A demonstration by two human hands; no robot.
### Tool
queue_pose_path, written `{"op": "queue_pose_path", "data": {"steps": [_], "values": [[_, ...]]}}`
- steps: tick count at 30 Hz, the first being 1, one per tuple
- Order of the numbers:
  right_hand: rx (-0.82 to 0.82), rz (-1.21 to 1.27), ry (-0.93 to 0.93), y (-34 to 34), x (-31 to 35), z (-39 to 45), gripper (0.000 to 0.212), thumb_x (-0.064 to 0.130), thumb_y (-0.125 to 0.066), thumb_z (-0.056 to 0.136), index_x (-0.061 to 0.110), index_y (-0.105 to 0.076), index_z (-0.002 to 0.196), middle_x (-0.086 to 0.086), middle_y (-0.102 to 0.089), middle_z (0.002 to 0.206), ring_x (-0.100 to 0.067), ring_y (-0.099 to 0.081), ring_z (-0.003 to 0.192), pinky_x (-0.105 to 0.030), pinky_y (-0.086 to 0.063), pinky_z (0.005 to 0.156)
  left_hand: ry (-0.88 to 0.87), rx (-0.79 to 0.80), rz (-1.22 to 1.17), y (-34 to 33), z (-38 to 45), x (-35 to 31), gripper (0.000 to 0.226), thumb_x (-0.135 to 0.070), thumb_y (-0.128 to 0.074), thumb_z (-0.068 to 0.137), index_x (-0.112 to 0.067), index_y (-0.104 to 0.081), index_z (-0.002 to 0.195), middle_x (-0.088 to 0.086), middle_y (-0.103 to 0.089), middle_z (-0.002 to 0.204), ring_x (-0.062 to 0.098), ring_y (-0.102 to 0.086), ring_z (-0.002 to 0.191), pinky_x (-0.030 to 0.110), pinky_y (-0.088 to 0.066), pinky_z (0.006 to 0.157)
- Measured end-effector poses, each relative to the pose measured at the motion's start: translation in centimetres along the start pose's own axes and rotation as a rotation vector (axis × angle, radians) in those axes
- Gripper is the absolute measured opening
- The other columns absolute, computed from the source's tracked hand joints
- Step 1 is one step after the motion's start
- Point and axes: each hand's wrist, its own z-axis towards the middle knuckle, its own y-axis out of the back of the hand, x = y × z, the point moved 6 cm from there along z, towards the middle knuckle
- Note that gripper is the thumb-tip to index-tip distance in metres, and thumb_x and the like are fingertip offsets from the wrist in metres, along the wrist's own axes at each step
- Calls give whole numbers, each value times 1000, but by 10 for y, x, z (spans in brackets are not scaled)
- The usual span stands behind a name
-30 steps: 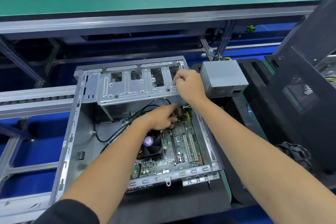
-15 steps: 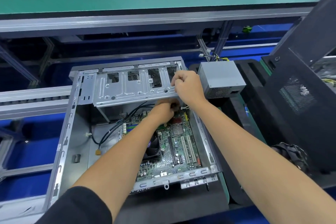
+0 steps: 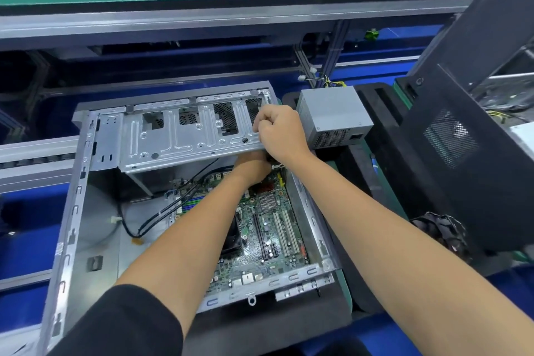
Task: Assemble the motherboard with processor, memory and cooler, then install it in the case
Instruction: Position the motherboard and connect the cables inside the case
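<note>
The open grey case (image 3: 72,211) lies flat with the green motherboard (image 3: 268,228) inside it. My left forearm mostly hides the black cooler (image 3: 234,237). A metal drive cage (image 3: 173,139) spans the far end of the case. My right hand (image 3: 281,130) grips the cage's right end with curled fingers. My left hand (image 3: 251,169) reaches under that cage edge at the board's far right corner. Its fingertips are hidden, and a small white connector (image 3: 274,166) shows beside them.
Black cables (image 3: 161,211) run from under the cage across the case floor. A grey power supply (image 3: 332,113) sits on black foam just right of the case. A black side panel (image 3: 462,167) leans at the right, with a black fan (image 3: 442,228) below it.
My left hand moved from near the cooler toward the far right corner of the board, going under the cage edge. My right hand stayed on the cage's right end.
</note>
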Motion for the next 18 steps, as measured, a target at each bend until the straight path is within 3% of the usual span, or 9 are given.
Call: {"op": "queue_pose_path", "data": {"steps": [6,11,15,18], "values": [[6,-12,-11,-1,-1,1,26,-3,-46,75,9,-66,63,14,-53,54,-5,-48,56,-24,-40,53,-52,38,13,-5,3,-1,29,-6,-45,89,-21,-36,66,3,-46,66,18,-40,55,29,-27,46],[12,-19,-5,0,1,1,26,-3,-46,75,10,-64,61,14,-51,52,-4,-46,54,-24,-40,52,-109,33,-68,-6,2,1,13,-22,-57,88,-20,-46,80,-4,-45,67,9,-38,57,26,-27,48],[17,-17,-5,-1,1,0,26,-4,-46,75,9,-64,62,13,-50,52,-4,-43,50,-22,-36,51,-121,5,-53,-6,2,-1,9,-18,-56,87,-16,-48,84,3,-50,74,20,-45,64,28,-29,48],[20,-19,-4,0,1,-1,27,-4,-46,75,12,-62,60,13,-49,51,-6,-42,48,-22,-35,49,-129,4,-81,-6,2,-1,12,-19,-60,88,-15,-50,83,1,-48,68,23,-48,65,29,-33,51]]}}
